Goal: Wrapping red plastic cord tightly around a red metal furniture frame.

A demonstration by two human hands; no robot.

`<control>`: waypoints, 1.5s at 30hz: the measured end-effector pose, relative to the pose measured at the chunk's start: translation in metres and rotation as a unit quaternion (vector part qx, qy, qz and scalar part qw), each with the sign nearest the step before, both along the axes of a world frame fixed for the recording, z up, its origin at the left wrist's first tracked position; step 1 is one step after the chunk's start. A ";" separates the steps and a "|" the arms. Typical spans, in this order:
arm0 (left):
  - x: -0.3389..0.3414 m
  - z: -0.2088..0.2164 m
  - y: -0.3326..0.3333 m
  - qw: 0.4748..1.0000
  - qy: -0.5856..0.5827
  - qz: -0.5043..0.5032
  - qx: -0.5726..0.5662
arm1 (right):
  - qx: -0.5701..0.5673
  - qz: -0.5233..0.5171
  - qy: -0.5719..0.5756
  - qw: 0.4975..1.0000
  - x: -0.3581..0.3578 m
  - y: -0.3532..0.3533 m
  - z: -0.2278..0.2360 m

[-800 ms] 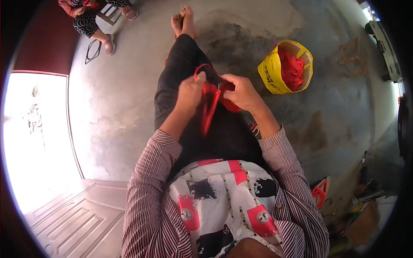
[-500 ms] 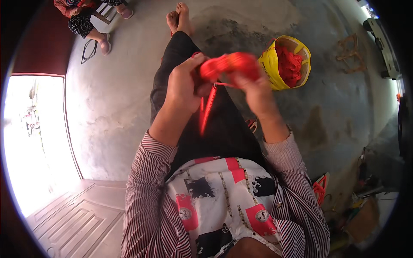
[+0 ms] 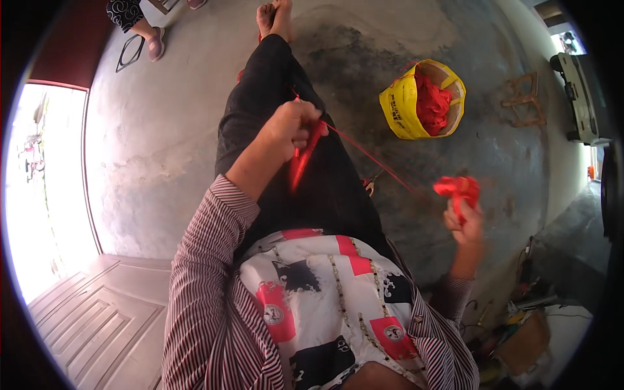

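Over my lap, my left hand (image 3: 291, 130) is closed on a narrow red corded strip (image 3: 301, 168), which hangs down blurred below the fingers. What exactly the strip is, I cannot make out. A thin red cord (image 3: 372, 157) runs taut from this hand toward the right. Out to the right, my right hand (image 3: 467, 229) is wrapped round a loose bundle of red cord (image 3: 459, 187), which sticks up above the fist. The two hands are far apart, joined by the stretched cord.
A yellow bag (image 3: 402, 107) with red material inside stands on the concrete floor beyond my knees. Scissors (image 3: 370, 184) lie beside my right thigh. A wooden stool (image 3: 524, 101) is farther right. At the upper left another person's leg (image 3: 144, 29) shows.
My right hand has swung outward and down to the right with the red cord bundle, pulling a length of cord taut. My left hand has stayed over my lap.
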State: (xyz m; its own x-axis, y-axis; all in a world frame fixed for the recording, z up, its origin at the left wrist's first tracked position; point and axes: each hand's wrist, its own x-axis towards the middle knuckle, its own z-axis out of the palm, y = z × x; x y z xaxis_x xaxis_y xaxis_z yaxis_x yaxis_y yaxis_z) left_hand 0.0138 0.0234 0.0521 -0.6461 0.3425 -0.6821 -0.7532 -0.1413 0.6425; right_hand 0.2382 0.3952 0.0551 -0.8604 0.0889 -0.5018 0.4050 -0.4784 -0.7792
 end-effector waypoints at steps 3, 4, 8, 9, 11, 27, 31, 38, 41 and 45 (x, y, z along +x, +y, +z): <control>0.006 -0.002 0.000 0.998 -0.020 0.007 0.059 | -0.036 -0.012 -0.040 0.998 -0.007 -0.021 -0.042; 0.012 -0.001 0.000 0.995 0.086 0.043 -0.006 | -0.084 -0.027 -0.011 0.996 -0.013 -0.035 -0.048; 0.055 0.020 0.004 0.878 0.436 -0.048 -0.190 | -0.246 0.034 0.050 0.967 -0.048 -0.112 -0.048; 0.068 0.027 0.006 0.842 0.478 -0.138 -0.209 | -0.240 0.091 0.066 0.964 -0.058 -0.130 -0.043; 0.088 0.036 0.014 0.811 0.538 -0.165 -0.161 | -0.225 0.236 0.081 0.942 -0.074 -0.161 -0.034; -0.005 0.014 -0.027 0.539 0.629 -0.276 -0.487 | 0.371 0.233 0.365 0.822 -0.212 -0.182 -0.046; 0.004 -0.009 -0.016 0.735 0.555 -0.147 -0.360 | 0.520 0.263 0.310 0.751 -0.210 -0.189 -0.049; 0.024 -0.033 -0.026 0.979 0.187 0.042 -0.065 | 0.168 0.054 0.285 0.942 -0.166 -0.120 -0.010; 0.030 -0.044 -0.018 0.975 0.203 -0.084 -0.024 | -0.075 -0.035 0.324 0.942 -0.134 -0.081 -0.001; 0.023 -0.052 -0.019 0.941 0.264 -0.137 -0.163 | -0.193 -0.066 0.377 0.903 -0.101 -0.024 -0.004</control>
State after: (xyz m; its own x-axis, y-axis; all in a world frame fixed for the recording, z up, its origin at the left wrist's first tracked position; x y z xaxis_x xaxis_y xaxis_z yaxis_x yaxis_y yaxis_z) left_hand 0.0370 0.0047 0.0005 -0.8423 0.3736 -0.3886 -0.2969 0.2803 0.9129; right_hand 0.1369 0.3716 0.0514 -0.9651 0.1598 0.2074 -0.2523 -0.7790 -0.5740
